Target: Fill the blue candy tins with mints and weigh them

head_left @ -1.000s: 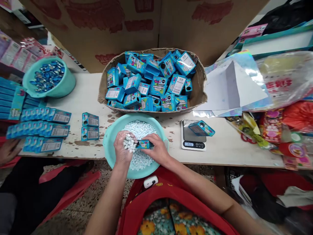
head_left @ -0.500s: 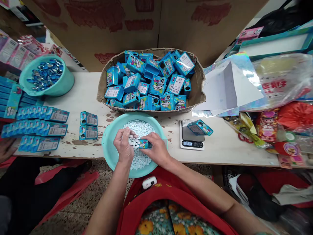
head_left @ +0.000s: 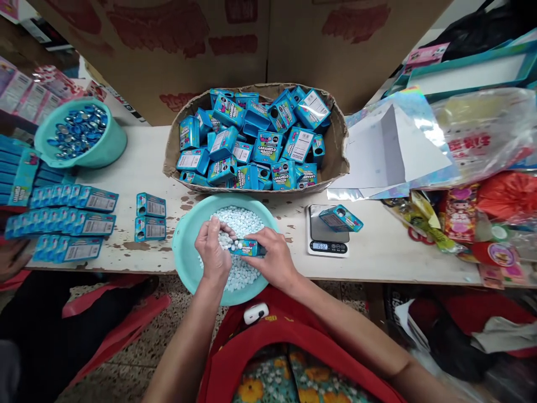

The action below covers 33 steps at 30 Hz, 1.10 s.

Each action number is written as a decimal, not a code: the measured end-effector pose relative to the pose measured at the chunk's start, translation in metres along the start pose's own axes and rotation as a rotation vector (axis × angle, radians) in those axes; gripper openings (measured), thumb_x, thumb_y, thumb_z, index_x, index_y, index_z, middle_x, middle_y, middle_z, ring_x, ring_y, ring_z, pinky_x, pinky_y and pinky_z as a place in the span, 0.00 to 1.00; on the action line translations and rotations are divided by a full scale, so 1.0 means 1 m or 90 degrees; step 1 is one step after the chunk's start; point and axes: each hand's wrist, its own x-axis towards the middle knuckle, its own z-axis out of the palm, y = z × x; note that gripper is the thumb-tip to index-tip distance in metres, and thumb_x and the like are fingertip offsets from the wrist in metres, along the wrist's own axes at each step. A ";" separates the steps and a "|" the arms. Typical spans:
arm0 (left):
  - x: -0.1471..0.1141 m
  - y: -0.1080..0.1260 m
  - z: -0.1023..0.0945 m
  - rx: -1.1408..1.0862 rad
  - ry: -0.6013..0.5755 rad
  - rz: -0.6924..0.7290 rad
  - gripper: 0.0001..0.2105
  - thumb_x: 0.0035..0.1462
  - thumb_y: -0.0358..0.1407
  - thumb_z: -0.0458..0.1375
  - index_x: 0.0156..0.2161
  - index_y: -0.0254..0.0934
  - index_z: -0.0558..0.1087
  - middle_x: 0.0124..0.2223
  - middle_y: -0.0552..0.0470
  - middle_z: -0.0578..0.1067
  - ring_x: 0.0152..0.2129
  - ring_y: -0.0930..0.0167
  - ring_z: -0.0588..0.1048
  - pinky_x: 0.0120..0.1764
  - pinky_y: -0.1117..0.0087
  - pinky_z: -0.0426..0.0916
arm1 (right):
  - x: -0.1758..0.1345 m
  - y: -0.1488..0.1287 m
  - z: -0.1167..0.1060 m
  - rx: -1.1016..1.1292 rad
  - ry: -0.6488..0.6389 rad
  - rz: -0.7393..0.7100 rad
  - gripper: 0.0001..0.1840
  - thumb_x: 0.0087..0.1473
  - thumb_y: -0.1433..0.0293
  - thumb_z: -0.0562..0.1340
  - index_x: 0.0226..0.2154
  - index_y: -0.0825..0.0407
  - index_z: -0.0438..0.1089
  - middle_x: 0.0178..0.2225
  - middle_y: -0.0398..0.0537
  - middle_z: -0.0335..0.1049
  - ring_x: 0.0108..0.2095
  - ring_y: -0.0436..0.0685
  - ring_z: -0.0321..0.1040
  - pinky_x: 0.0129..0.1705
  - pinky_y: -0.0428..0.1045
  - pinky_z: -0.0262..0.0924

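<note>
Over the turquoise basin [head_left: 184, 246] of pale candies [head_left: 241, 274], my left hand [head_left: 213, 249] is cupped round a handful of the candies. My right hand [head_left: 272, 254] grips a small blue candy box [head_left: 246, 247] between thumb and fingers. The box lies on its side, its left end against the candies in my left palm. Whether candies are inside the box is hidden. To the right, another blue box [head_left: 342, 217] rests tilted on a digital scale [head_left: 327, 247] with a lit display.
A cut cardboard box [head_left: 342, 168] full of blue boxes stands behind the basin. At left are two blue boxes [head_left: 151, 218], rows of boxes [head_left: 90, 224] and a bowl [head_left: 104, 148] of blue-silver pieces. Plastic sheets [head_left: 390, 145] and wrappers lie right. Another person's hand [head_left: 12, 260] shows far left.
The box in my right hand has shifted slightly right, and more of its printed side shows. My left hand keeps its cupped hold on the candies. The whole view has moved a little.
</note>
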 end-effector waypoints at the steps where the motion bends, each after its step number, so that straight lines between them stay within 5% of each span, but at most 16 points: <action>1: -0.001 0.000 0.001 0.007 -0.001 0.003 0.14 0.54 0.43 0.59 0.26 0.35 0.64 0.23 0.56 0.65 0.19 0.76 0.67 0.22 0.75 0.64 | 0.000 0.000 -0.001 -0.008 -0.001 0.001 0.20 0.41 0.70 0.73 0.40 0.47 0.73 0.36 0.45 0.70 0.41 0.60 0.67 0.43 0.54 0.56; 18: -0.007 -0.003 0.011 0.062 0.017 0.101 0.19 0.56 0.43 0.57 0.19 0.34 0.64 0.18 0.56 0.64 0.15 0.76 0.65 0.20 0.74 0.60 | 0.007 0.002 0.008 0.044 0.005 0.009 0.22 0.38 0.70 0.74 0.40 0.47 0.74 0.36 0.45 0.71 0.41 0.59 0.67 0.43 0.52 0.59; 23: 0.004 0.016 0.005 -0.018 -0.011 -0.060 0.20 0.52 0.45 0.61 0.20 0.35 0.60 0.17 0.58 0.59 0.12 0.81 0.56 0.13 0.79 0.47 | 0.006 0.010 0.009 0.094 0.004 0.038 0.23 0.36 0.71 0.75 0.39 0.47 0.74 0.36 0.44 0.70 0.40 0.57 0.67 0.43 0.51 0.61; 27: 0.028 0.022 -0.019 -0.110 -0.075 -0.228 0.19 0.47 0.48 0.63 0.23 0.36 0.63 0.20 0.57 0.63 0.14 0.79 0.59 0.14 0.80 0.53 | -0.007 0.014 -0.007 0.230 0.041 0.034 0.24 0.36 0.69 0.75 0.40 0.49 0.74 0.36 0.44 0.69 0.39 0.55 0.67 0.44 0.49 0.62; 30: 0.038 -0.002 -0.040 0.064 -0.049 -0.331 0.16 0.42 0.44 0.65 0.27 0.35 0.66 0.24 0.54 0.67 0.17 0.78 0.64 0.16 0.79 0.56 | -0.021 0.015 -0.026 0.303 0.079 0.045 0.24 0.37 0.70 0.75 0.40 0.50 0.74 0.37 0.46 0.69 0.39 0.54 0.67 0.44 0.49 0.63; 33: 0.035 -0.036 -0.056 0.309 -0.136 -0.407 0.15 0.42 0.44 0.64 0.30 0.34 0.68 0.24 0.56 0.65 0.14 0.79 0.59 0.15 0.78 0.50 | -0.036 0.019 -0.048 0.337 0.109 0.062 0.23 0.38 0.67 0.75 0.40 0.50 0.75 0.37 0.47 0.68 0.40 0.55 0.67 0.44 0.49 0.63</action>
